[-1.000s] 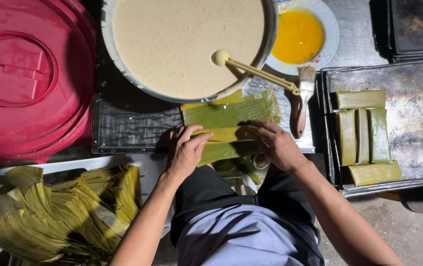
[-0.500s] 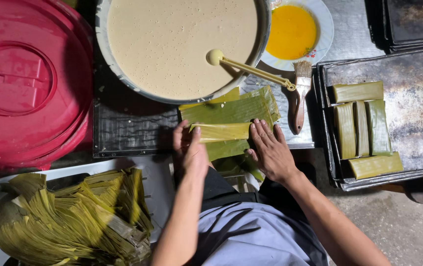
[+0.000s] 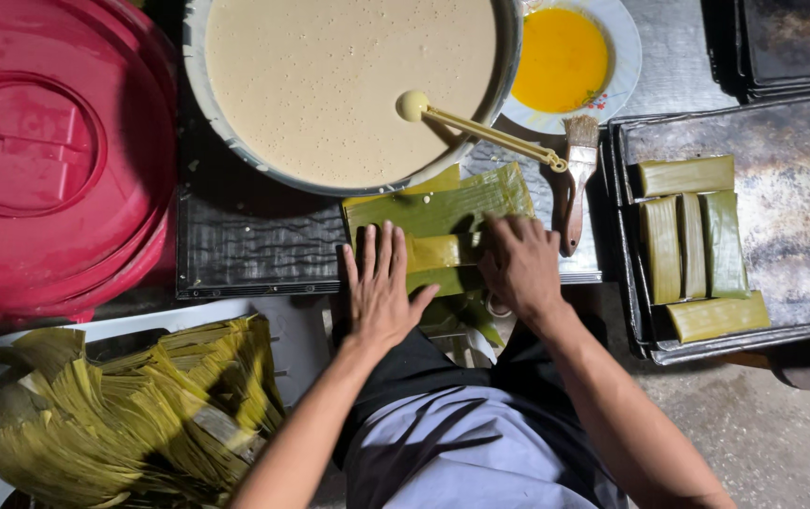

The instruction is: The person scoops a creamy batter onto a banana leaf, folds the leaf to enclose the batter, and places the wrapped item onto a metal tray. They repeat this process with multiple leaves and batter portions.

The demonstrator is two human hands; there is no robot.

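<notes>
1. Biggest thing in view is the round red plastic lid [image 3: 47,160], taking up the whole upper left.
2. Next is the wide metal basin of pale beige batter [image 3: 330,85] at top centre, with a yellow plastic ladle [image 3: 480,127] resting in it, handle sticking out over the rim to the right.
3. Bottom left there's a messy heap of yellow-green leaf strips [image 3: 122,415] on a white tray.
4. A dark metal baking tray [image 3: 801,217] on the right holds five folded green leaf parcels [image 3: 693,245], packed close together.
5. A small white bowl of orange-yellow liquid [image 3: 563,58] sits top right, a wooden-handled pastry brush [image 3: 577,184] just below it.
6. In the middle, a flat green banana leaf piece [image 3: 443,221] lies on the black ribbed mat, just under the basin.
7. The left hand [image 3: 381,283] is spread flat, fingers wide, pressing the leaf's left edge.
8. The right hand [image 3: 521,264] is curled, fingers pinching down on the leaf's fold at its right side.
</notes>
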